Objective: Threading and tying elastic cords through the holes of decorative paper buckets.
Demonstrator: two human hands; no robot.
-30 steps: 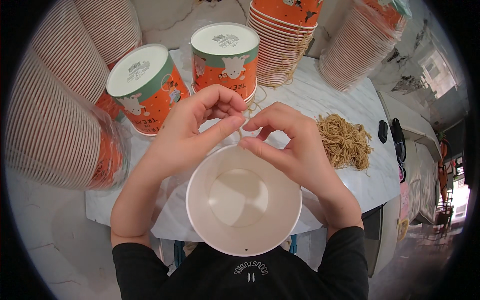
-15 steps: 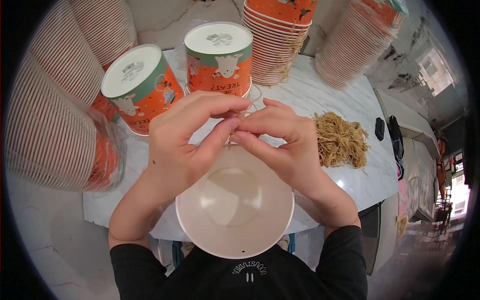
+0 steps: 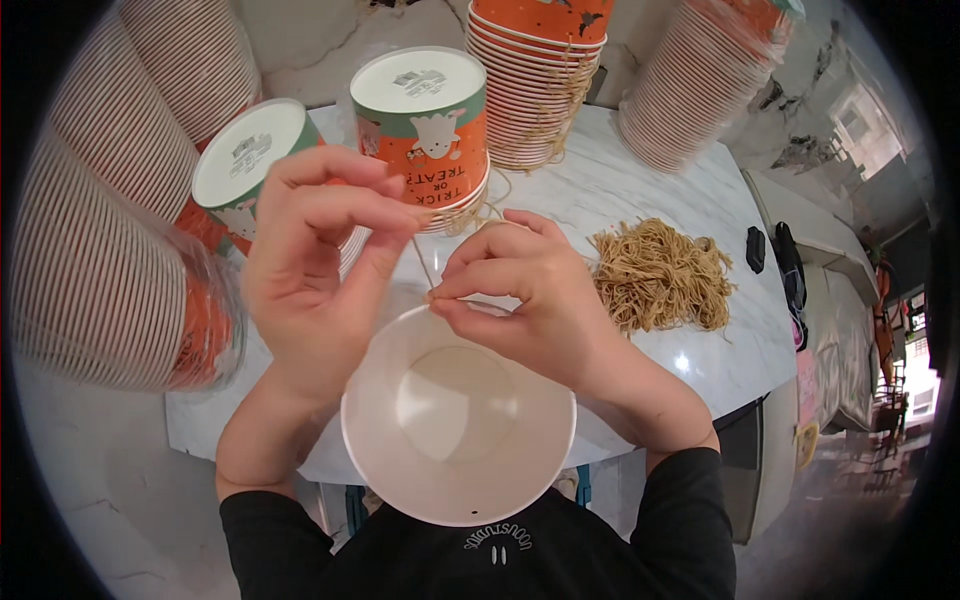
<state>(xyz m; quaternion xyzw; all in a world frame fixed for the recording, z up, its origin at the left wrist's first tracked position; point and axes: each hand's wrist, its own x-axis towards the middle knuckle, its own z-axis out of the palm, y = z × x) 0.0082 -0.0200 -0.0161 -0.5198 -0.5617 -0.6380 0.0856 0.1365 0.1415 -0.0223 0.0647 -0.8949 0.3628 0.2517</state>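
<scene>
A white-lined paper bucket (image 3: 460,480) stands mouth up in front of me, a small dark hole near its rim on my side. Above its far rim a piece of tan twine (image 3: 424,262) is stretched between my hands. My left hand (image 3: 315,265) pinches the upper end between thumb and fingers. Lower down, at the far rim, my right hand (image 3: 525,290) pinches the twine with thumb and forefinger. Whether the twine passes through the rim there is hidden by the fingertips. A loose heap of tan twine (image 3: 665,275) lies right of my right hand.
Upside-down orange and green buckets (image 3: 420,130) stand beyond my hands, another (image 3: 250,150) partly behind my left hand. A nested bucket stack (image 3: 530,95) has twine hanging from it. Wrapped stacks (image 3: 100,270) rise at left and another (image 3: 695,90) at back right. A small black object (image 3: 755,250) lies at right.
My hands were close together over the far rim. My left hand has moved up and left, drawing the twine taut and visible between them; the right has shifted slightly left and down.
</scene>
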